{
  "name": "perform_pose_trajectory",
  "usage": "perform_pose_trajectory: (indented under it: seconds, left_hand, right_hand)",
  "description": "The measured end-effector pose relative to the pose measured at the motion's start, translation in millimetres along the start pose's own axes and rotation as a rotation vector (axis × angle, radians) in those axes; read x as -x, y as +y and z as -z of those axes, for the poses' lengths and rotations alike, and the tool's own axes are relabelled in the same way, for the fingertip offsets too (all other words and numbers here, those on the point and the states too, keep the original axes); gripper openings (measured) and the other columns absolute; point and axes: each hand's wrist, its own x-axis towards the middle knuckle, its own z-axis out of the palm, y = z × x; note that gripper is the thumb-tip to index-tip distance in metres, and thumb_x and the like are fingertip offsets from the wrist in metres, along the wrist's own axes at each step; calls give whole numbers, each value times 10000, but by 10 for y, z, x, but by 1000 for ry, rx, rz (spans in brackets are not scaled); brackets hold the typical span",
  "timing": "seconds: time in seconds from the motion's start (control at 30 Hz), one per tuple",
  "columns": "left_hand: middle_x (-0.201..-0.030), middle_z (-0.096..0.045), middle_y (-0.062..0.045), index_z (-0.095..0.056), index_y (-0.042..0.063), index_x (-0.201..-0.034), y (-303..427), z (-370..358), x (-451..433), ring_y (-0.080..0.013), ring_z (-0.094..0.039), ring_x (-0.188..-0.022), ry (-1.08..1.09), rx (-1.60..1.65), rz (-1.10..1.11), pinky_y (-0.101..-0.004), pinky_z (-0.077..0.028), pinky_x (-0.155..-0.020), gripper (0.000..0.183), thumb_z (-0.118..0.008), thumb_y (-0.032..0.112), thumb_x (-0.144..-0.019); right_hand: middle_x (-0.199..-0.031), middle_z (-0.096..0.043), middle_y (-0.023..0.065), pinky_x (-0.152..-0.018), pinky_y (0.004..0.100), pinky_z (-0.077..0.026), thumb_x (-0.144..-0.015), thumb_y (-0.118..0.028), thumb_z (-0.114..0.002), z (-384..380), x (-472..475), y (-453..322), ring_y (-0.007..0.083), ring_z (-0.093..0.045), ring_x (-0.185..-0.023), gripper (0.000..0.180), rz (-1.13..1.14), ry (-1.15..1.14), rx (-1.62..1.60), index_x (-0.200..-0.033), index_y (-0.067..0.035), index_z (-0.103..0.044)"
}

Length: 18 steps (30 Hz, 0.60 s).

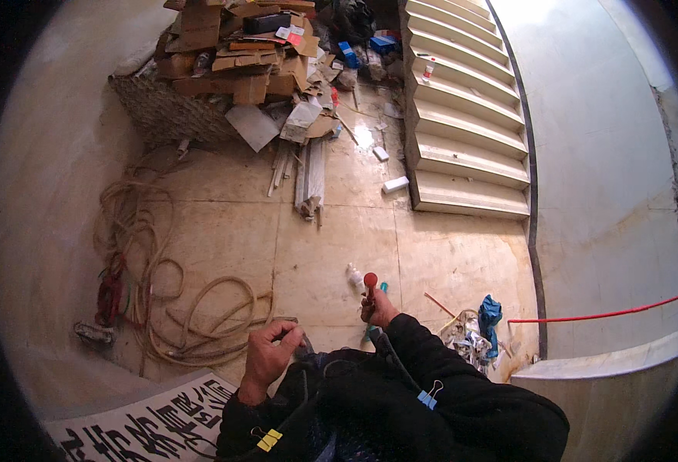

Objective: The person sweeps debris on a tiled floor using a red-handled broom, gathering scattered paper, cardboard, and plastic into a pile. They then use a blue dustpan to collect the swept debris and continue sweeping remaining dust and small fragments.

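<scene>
My right hand (380, 312) is wrapped around a tool with a red round end (370, 280) that points away from me. The rest of this tool is hidden by the fingers. Just past that hand, a white plastic bottle (354, 276) is on the tiled floor. A teal object (384, 286) shows beside the red end, partly covered by the hand. My left hand (272, 352) is raised with curled fingers, the thumb and forefinger meeting. Whether anything small is pinched there cannot be seen. A coiled beige hose (218, 289) lies beyond it on the left.
A pile of flattened cardboard (246, 58) and rubbish is heaped at the back left. Long pale strips (311, 179) lie before it. Stairs (472, 190) rise at the right. Scraps with a blue bag (490, 323), a red rod (599, 315) and a lettered board (160, 416) are nearer me.
</scene>
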Motion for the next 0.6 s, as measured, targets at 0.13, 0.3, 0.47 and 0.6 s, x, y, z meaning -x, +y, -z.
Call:
perform_pose_trajectory:
  seconds: [0.13,0.3,0.47,0.6]
  left_hand:
    - [-783,-695,-81,-698,-29,-897,-79,185,-150,-154,-650,-740,-54,43,-12,-329,-535,-698,236,-641,195,-949]
    - [-780,-695,-88,-697,-37,-900,-137,258,-351,-163,-657,-741,-130,72,53,-338,-548,-719,237,-647,190,-944]
    - [-783,-701,-86,-699,-40,-913,-179,180,-615,-152,-657,-744,-224,31,77,-326,-547,-727,223,-652,177,-936]
    - [-782,-702,-79,-701,-39,-912,-188,60,-845,-144,-655,-744,-281,14,132,-317,-544,-726,215,-653,170,-930]
  right_hand:
    - [-560,-471,-36,-377,255,-296,-918,-355,-575,20,-35,110,100,-388,-394,190,46,38,14,-866,-186,-507]
    - [-558,-433,-39,-419,300,-280,-910,-311,-556,80,27,105,122,-375,-436,261,114,40,-59,-697,-190,-465]
    - [-578,-446,-16,-435,315,-297,-903,-361,-568,207,127,-73,142,-376,-457,231,146,120,-172,-826,-148,-521]
    - [-570,-455,26,-443,297,-300,-858,-276,-580,212,196,-231,169,-361,-462,178,151,114,-344,-807,-138,-480]
